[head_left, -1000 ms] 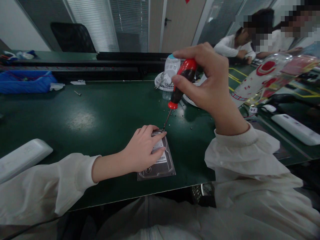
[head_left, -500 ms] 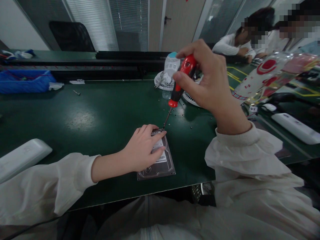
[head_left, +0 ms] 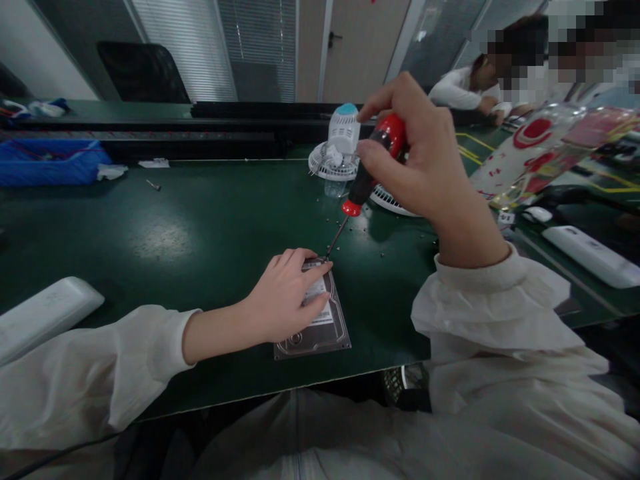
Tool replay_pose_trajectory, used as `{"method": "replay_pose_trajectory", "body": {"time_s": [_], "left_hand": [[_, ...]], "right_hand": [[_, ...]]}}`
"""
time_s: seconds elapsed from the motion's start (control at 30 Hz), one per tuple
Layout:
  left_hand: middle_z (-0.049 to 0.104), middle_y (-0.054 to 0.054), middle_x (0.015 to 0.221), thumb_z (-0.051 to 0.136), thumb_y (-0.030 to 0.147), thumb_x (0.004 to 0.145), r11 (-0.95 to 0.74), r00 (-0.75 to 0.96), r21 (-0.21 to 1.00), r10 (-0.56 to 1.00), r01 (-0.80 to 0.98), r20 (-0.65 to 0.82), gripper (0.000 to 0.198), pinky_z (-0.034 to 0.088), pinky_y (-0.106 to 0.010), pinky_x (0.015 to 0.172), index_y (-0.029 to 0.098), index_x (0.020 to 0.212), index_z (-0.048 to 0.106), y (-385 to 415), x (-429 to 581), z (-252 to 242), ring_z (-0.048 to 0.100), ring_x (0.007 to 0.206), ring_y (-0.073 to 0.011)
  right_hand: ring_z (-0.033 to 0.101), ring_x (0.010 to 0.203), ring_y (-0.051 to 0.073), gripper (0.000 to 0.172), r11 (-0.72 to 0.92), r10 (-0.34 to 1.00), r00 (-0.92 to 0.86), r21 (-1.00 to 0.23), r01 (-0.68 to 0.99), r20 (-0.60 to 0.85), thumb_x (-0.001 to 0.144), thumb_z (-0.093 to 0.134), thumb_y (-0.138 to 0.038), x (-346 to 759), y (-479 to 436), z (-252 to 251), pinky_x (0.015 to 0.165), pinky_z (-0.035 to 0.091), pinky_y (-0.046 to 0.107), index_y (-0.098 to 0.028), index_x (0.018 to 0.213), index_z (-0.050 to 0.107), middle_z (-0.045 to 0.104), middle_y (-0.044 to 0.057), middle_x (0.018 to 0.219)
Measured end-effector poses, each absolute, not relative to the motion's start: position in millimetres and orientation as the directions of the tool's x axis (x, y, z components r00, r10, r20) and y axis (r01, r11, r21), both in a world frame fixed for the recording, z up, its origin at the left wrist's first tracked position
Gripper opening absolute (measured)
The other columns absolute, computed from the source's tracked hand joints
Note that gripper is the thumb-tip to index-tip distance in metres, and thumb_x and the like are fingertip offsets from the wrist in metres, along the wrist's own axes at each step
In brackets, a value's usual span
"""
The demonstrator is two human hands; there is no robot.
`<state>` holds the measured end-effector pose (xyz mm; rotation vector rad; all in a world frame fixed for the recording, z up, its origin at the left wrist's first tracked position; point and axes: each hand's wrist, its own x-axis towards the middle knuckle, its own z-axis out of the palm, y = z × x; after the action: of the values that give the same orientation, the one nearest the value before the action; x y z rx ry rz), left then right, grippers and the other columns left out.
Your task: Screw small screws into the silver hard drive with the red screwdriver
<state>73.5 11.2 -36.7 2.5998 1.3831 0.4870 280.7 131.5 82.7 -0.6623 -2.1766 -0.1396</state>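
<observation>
A hard drive (head_left: 327, 337) with a white label lies flat on the green table, close to its front edge. Across its upper left part rests my left hand (head_left: 290, 293), fingers spread over the label and hiding much of it. My right hand (head_left: 415, 147) grips the handle of a red and black screwdriver (head_left: 363, 181) from above. The screwdriver leans to the right, and its tip meets the far edge of the drive just past my left fingertips. Several small screws (head_left: 351, 230) are scattered on the table beyond the drive.
White fan parts (head_left: 343, 143) stand behind the screwdriver. A blue bin (head_left: 50, 162) sits at the far left, with a white device (head_left: 55, 310) nearer me. On the right are a printed plastic bottle (head_left: 520, 157) and a white power strip (head_left: 593, 257). Other people sit at the far right.
My right hand and the screwdriver's handle have shifted slightly right, so the screwdriver leans more. Its tip stays at the drive's far edge. My left hand and the drive have not moved.
</observation>
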Motion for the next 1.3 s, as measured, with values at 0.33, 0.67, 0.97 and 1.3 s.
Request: {"method": "replay_pose_trajectory", "body": {"time_s": [0.33,0.67,0.97,1.3], "left_hand": [[0.054,-0.021,0.141,0.049,0.039,0.104,-0.565,0.524,0.289,0.825,0.773,0.212,0.053,0.048,-0.057,0.105,0.011,0.148,0.058,11.3,73.7,-35.8,0.053,0.128,-0.0367],[0.054,-0.021,0.141,0.050,0.039,0.103,-0.563,0.522,0.281,0.826,0.777,0.212,0.053,0.048,-0.056,0.105,0.012,0.149,0.057,11.6,73.7,-37.4,0.053,0.128,-0.0365],[0.054,-0.021,0.141,0.049,0.040,0.104,-0.559,0.521,0.284,0.829,0.779,0.201,0.054,0.047,-0.057,0.106,0.012,0.149,0.057,11.5,73.7,-36.7,0.052,0.128,-0.0361],[0.054,-0.021,0.141,0.049,0.040,0.104,-0.562,0.523,0.277,0.827,0.779,0.209,0.053,0.047,-0.057,0.106,0.012,0.149,0.057,11.3,73.5,-37.4,0.053,0.128,-0.0363]], "right_hand": [[0.044,0.071,0.012,0.030,0.883,0.424,-0.552,-0.194,0.427,0.718,0.092,0.062,-0.050,286.6,133.6,88.5,0.071,0.033,0.032,-0.021,0.086,0.057,0.056,0.001,0.081],[0.043,0.074,0.008,0.018,0.854,0.475,-0.577,-0.190,0.484,0.664,0.094,0.060,-0.034,287.5,129.4,91.3,0.073,0.033,0.027,-0.018,0.100,0.062,0.057,0.000,0.091],[0.046,0.073,0.007,0.016,0.868,0.458,-0.606,-0.179,0.464,0.651,0.100,0.048,-0.029,286.8,130.5,89.0,0.074,0.035,0.026,-0.016,0.105,0.057,0.054,-0.001,0.089],[0.042,0.069,0.004,0.033,0.877,0.423,-0.597,-0.141,0.460,0.681,0.102,0.052,-0.044,289.8,130.8,90.6,0.070,0.033,0.025,-0.015,0.108,0.068,0.060,-0.001,0.088]]}}
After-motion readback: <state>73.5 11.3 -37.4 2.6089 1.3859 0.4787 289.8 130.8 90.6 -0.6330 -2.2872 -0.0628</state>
